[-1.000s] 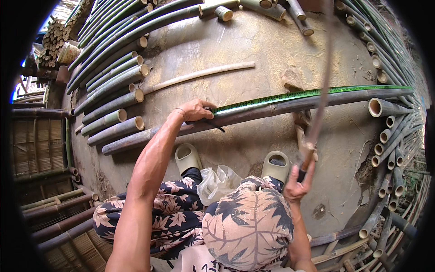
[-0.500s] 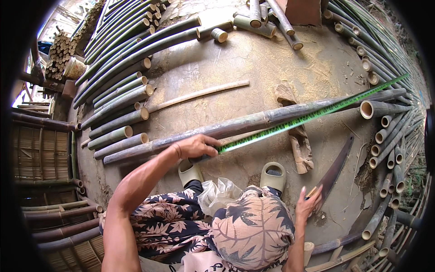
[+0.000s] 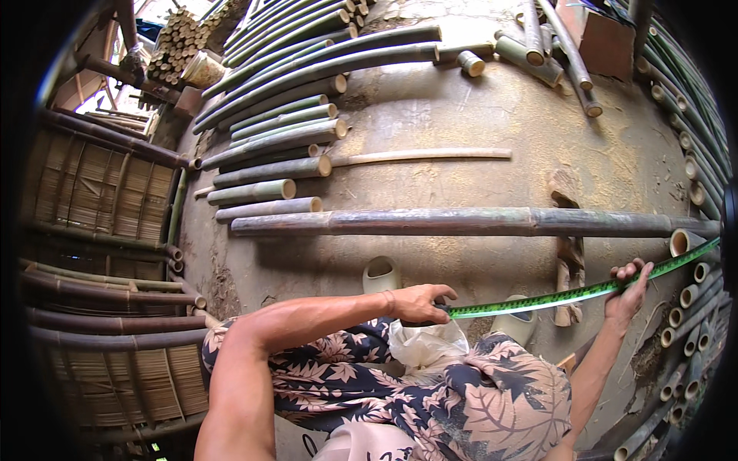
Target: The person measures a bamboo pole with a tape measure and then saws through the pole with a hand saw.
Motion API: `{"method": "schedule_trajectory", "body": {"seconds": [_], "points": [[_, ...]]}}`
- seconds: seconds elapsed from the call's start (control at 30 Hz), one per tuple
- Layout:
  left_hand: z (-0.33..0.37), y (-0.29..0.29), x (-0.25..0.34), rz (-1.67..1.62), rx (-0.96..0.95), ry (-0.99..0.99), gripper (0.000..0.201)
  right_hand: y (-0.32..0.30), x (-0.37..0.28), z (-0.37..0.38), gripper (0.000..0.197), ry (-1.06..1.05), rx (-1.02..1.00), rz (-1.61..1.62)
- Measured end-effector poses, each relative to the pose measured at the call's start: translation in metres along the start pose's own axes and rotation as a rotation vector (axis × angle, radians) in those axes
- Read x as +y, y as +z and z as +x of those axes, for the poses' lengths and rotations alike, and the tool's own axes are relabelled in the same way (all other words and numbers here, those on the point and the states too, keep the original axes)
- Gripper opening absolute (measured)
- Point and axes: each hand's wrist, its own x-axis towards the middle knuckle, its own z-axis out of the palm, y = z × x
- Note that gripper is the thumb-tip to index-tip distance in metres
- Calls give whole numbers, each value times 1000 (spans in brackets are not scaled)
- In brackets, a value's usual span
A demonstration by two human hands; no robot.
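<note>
The left hand [image 3: 419, 304] is clamped on the left end of a green tape [image 3: 538, 300]; the right hand [image 3: 629, 295], well apart from it, is closed around the strip, which extends rightward beyond the grip. Farther out than both hands lies a dark pole [image 3: 430, 223], crossing a wood block [image 3: 570, 265] left of the right hand.

The tape measure [image 3: 530, 301] is drawn out, its long green strip marked in black, bending gently up toward the right, where its end meets the picture's dark rim. Beyond it, apart along most of its length, the bamboo pole [image 3: 430, 221] lies crosswise, whole, dark purplish brown with pale scuffs.
</note>
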Motion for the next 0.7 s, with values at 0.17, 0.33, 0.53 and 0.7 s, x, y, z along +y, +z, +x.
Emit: {"method": "schedule_trajectory", "body": {"seconds": [0.17, 0.33, 0.53, 0.7], "points": [[22, 17, 1, -57, -5, 37, 66, 31, 45, -62, 45, 203, -14, -51], [32, 25, 4, -62, 20, 8, 63, 26, 71, -76, 41, 299, -95, -42], [56, 35, 19, -53, 57, 23, 64, 24, 102, -100, 43, 287, -76, -190], [90, 51, 53, -45, 124, 26, 69, 2, 122, -116, 50, 288, -43, -322]]}}
